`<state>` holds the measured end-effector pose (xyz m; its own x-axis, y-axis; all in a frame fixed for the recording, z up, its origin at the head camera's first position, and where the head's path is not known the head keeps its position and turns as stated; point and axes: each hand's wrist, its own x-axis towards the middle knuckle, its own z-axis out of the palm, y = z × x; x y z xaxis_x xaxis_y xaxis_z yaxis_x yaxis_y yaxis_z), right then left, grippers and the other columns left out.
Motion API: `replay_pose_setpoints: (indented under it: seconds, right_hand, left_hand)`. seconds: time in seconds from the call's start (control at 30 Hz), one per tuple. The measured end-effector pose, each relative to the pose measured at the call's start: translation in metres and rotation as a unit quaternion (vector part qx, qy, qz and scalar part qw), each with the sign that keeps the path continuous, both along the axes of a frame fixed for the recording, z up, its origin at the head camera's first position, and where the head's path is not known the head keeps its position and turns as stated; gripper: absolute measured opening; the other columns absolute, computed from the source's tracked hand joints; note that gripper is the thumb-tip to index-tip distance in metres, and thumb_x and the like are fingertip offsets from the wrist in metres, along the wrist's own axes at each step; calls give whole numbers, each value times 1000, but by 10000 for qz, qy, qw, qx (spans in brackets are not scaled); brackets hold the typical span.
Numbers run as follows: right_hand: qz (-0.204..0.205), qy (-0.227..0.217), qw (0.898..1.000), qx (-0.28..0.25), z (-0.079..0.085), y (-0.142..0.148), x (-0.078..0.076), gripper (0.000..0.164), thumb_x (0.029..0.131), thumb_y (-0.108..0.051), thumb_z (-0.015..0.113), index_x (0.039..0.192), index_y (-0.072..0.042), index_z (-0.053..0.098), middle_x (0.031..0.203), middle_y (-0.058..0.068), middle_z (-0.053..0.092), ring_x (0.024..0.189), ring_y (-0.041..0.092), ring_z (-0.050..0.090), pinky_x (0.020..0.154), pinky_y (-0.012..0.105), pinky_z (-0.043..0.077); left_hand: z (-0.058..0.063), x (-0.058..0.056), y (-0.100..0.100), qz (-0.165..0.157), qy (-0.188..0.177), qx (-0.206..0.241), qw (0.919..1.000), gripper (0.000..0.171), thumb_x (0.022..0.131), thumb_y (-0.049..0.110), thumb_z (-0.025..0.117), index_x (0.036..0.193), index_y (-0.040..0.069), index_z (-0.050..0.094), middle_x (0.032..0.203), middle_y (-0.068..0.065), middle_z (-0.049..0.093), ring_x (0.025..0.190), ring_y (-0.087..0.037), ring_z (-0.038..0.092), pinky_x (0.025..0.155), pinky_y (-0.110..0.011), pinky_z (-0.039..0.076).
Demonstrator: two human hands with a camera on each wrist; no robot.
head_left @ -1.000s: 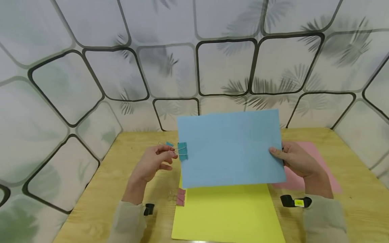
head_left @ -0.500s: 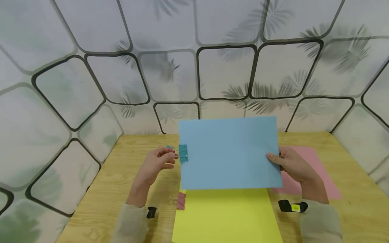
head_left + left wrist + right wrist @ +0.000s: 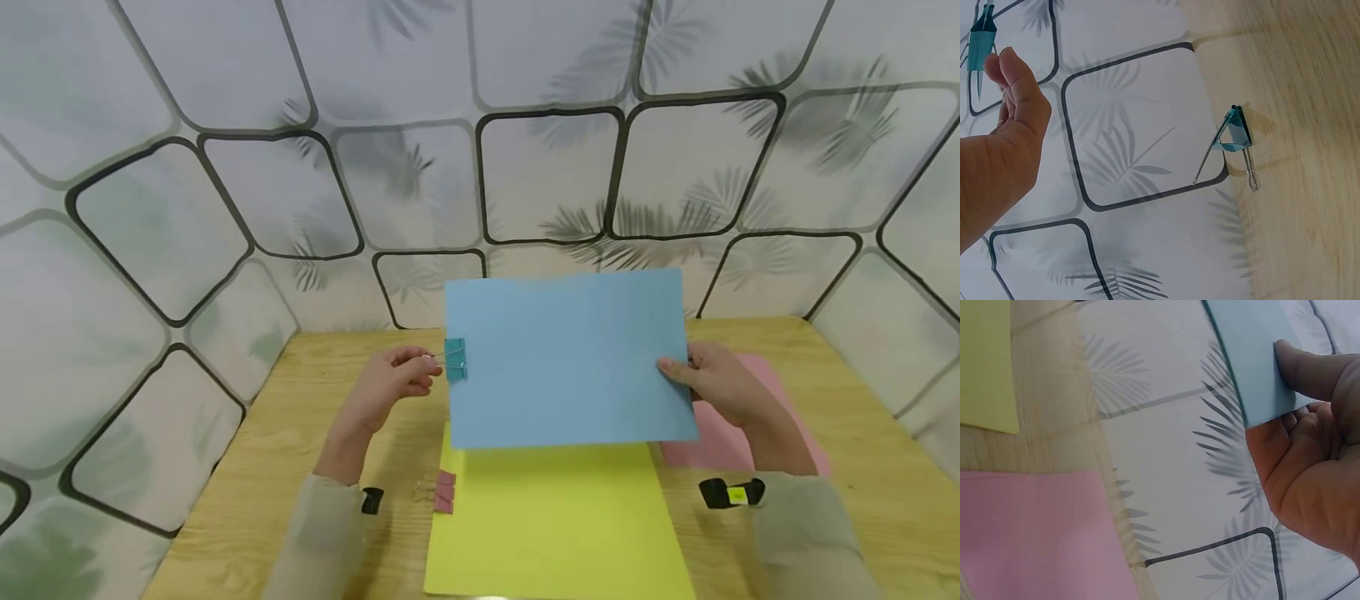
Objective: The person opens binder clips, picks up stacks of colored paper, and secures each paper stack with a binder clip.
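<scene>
Above the table, a stack of blue paper point(image 3: 566, 358) is held between both hands. At its left edge sits a teal binder clip point(image 3: 455, 359). My left hand point(image 3: 382, 385) pinches this clip's wire handles with thumb and fingers; the left wrist view shows the hand point(image 3: 1013, 112) against the teal clip point(image 3: 982, 50). With the thumb in front and the fingers behind, my right hand point(image 3: 727, 383) grips the right edge of the blue paper point(image 3: 1260, 369). A second teal binder clip point(image 3: 1238, 131) stands on the table in the left wrist view.
Yellow paper point(image 3: 558, 525) lies on the wooden table point(image 3: 300, 467) below the blue paper, with a pink binder clip point(image 3: 444, 492) on its left edge. Pink paper point(image 3: 705, 437) lies to the right, partly covered. A patterned wall point(image 3: 555, 175) rises behind the table.
Both hands have raised the blue paper and its clip slightly in the last half second. The second teal clip, earlier visible behind my left hand in the head view, is now hidden there.
</scene>
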<state>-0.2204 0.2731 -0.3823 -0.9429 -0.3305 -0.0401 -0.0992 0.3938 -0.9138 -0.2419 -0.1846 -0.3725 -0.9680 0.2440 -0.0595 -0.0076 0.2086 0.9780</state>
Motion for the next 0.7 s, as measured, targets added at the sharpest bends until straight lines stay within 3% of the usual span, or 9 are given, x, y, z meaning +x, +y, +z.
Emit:
replay_pose_setpoints:
  seconds: [0.23, 0.47, 0.7]
  right_hand:
    - [84, -226, 9997, -67, 1, -3, -12, 58, 108, -25, 45, 143, 20, 31, 135, 41, 47, 95, 8, 69, 82, 39, 58]
    - [48, -200, 9998, 30, 12, -7, -23, 59, 107, -26, 45, 145, 18, 31, 135, 40, 47, 99, 16, 69, 84, 44, 58]
    - [-33, -242, 9996, 117, 18, -10, -29, 56, 107, -25, 46, 139, 19, 35, 135, 39, 47, 101, 20, 69, 84, 43, 58]
  left_hand:
    - [4, -10, -1, 5, -213, 34, 9998, 44, 98, 22, 60, 130, -8, 54, 111, -16, 65, 89, -22, 61, 84, -28, 56]
    - [9, -19, -4, -106, -204, 547, 9982, 26, 100, 17, 57, 111, -6, 59, 97, -5, 63, 78, -13, 60, 77, -25, 56]
    - [12, -29, -7, -165, -488, 629, 9967, 27, 102, 17, 53, 116, -6, 55, 97, -2, 62, 80, -10, 61, 77, -22, 55]
